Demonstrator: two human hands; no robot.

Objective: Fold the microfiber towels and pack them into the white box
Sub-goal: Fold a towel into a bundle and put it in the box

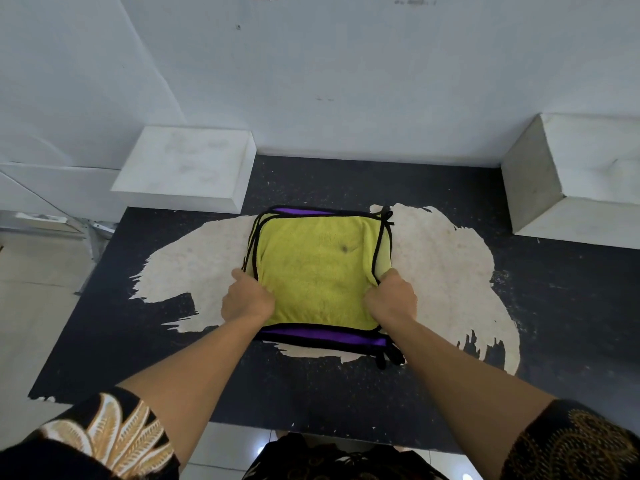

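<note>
A stack of folded microfiber towels [317, 268] lies in the middle of the dark table, yellow-green on top with purple layers and black edging showing at the near and far sides. My left hand [247, 299] grips the stack's left near edge, fingers curled round it. My right hand [391, 296] grips the right near edge the same way. A white box [187, 168] stands at the back left of the table, its lid side up. Another white box [581, 174] stands at the back right.
The dark table top [554, 306] has a large worn pale patch [443, 258] around the towels. A white wall rises behind the boxes. A pale floor and some metal parts [86, 226] lie to the left of the table.
</note>
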